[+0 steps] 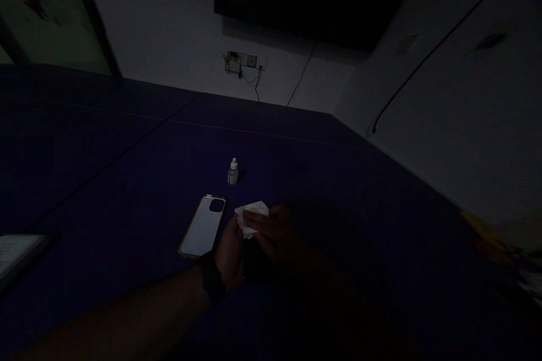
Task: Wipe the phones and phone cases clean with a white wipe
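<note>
My left hand [230, 255], with a black band on the wrist, is closed round the edge of a dark, flat phone [257, 262]. The phone is hard to make out in the dim light. Folded white tissue [256, 210] lies over its far end, with the fingers of my right hand [277, 237] closed on it and pressing it down. Just left of my hands, a phone case [203, 228] with a pale back and a camera cutout rests flat. Beyond it a small dropper bottle [232, 174] with a white top stands upright.
Everything sits on a wide dark blue surface [127, 180]. A pale-topped box-like object [19, 254] is at the left edge. Yellow items [486, 237] lie at the far right by the wall. Sockets with cables [245, 62] are on the back wall, below a black screen [313, 0].
</note>
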{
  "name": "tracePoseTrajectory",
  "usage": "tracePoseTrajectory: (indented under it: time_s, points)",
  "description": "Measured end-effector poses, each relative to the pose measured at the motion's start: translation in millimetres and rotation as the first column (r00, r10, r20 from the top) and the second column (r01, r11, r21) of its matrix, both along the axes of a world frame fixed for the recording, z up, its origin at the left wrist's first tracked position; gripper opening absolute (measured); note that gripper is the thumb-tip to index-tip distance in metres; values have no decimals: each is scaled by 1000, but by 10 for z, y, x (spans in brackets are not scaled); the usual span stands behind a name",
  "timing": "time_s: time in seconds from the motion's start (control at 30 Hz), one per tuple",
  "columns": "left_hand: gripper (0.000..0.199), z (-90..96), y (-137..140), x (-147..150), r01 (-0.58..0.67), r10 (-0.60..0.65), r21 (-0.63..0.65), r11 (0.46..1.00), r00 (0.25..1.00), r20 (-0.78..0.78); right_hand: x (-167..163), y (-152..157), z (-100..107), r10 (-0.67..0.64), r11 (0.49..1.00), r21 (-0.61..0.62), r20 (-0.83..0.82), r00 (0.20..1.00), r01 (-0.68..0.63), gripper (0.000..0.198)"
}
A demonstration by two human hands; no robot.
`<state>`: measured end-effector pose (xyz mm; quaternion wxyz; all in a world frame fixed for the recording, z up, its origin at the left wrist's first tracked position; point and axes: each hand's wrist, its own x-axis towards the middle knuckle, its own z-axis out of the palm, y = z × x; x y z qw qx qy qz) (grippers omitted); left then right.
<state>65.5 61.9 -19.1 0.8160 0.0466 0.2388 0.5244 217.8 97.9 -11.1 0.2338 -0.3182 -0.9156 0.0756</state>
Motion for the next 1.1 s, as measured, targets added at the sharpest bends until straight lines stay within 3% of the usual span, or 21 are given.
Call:
tracePoseTrajectory:
  time_s: [0.1,0.27,0.43,0.57,0.63,0.8,0.87,1.0,1.1]
  points:
    - [60,53,-10,-10,1,-2,-30,1000,1000,-16,36,1,12,18,1000,5,-59,998,-18,45]
    - [65,133,-35,0,86,-86,1,996,996,-21,38,32,15,-152,986,51,-98,984,157,43]
    - [66,109,-48,-10,73,-72,63,995,997,-23,109,29,-2,-30,998,51,-46,999,32,40]
    - [68,116,-56,-37,119,-118,61,991,993,-29,187,34,-3,-152,982,99,-119,981,164,38]
    - [67,101,-46,-39,80,-79,38,996,997,-23,153,6,-5,-109,988,102,-92,990,118,39]
    - [68,53,-16,-41,30,-31,-34,999,999,-43,74,-55,2,145,989,21,10,989,-145,39]
    - [69,60,-12,-40,47,-49,-35,998,997,-52,108,-39,12,140,990,16,-23,990,-139,35]
    - [66,114,-13,-30,37,-40,-42,998,997,-62,135,-17,20,-26,999,47,-15,1000,27,42]
    - [66,154,-24,-33,31,-36,-75,997,997,-71,100,-31,-2,49,998,33,38,998,-50,46]
